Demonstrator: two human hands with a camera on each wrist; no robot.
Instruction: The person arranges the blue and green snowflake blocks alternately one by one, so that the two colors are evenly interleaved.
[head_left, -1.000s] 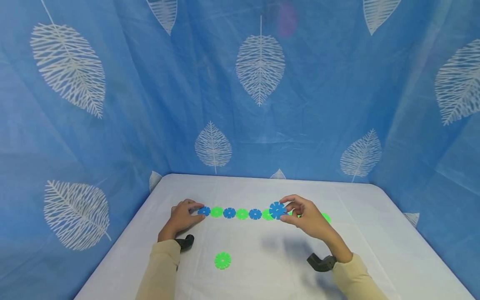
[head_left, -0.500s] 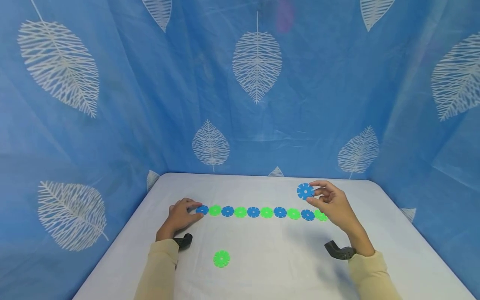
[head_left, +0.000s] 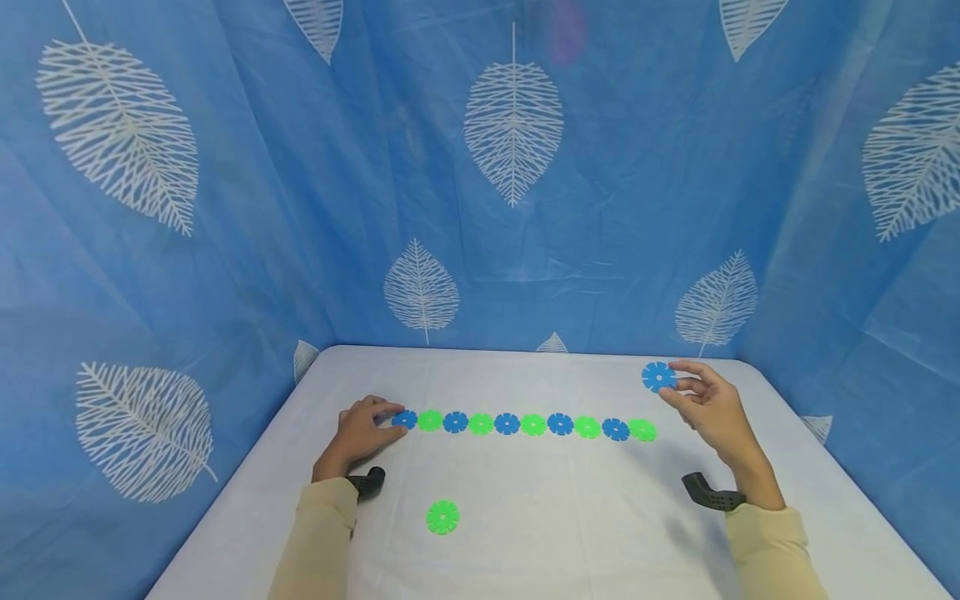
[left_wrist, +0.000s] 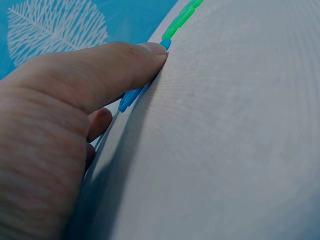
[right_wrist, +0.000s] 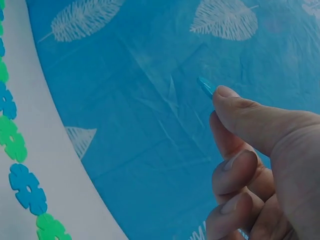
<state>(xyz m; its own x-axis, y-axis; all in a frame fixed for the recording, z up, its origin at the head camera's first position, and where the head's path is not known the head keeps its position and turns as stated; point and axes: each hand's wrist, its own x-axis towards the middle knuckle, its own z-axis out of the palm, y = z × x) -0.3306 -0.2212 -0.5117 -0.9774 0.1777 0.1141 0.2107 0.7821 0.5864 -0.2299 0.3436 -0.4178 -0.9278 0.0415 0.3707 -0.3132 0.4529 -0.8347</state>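
A row of alternating blue and green notched plastic discs runs across the white table. My left hand pinches the blue disc at the row's left end between thumb and fingers; in the left wrist view my thumb lies along its edge. Above the table, beyond the row's right end, my right hand holds up another blue disc by its edge. The right wrist view shows this disc edge-on at the thumb tip. A green disc ends the row on the right.
A single green disc lies apart, nearer the front of the table. Blue cloth with white leaf prints hangs behind and at both sides of the table.
My right hand has carried its blue disc rightward from over the row, past the right end, uncovering the discs there. My left hand stays at the left end.
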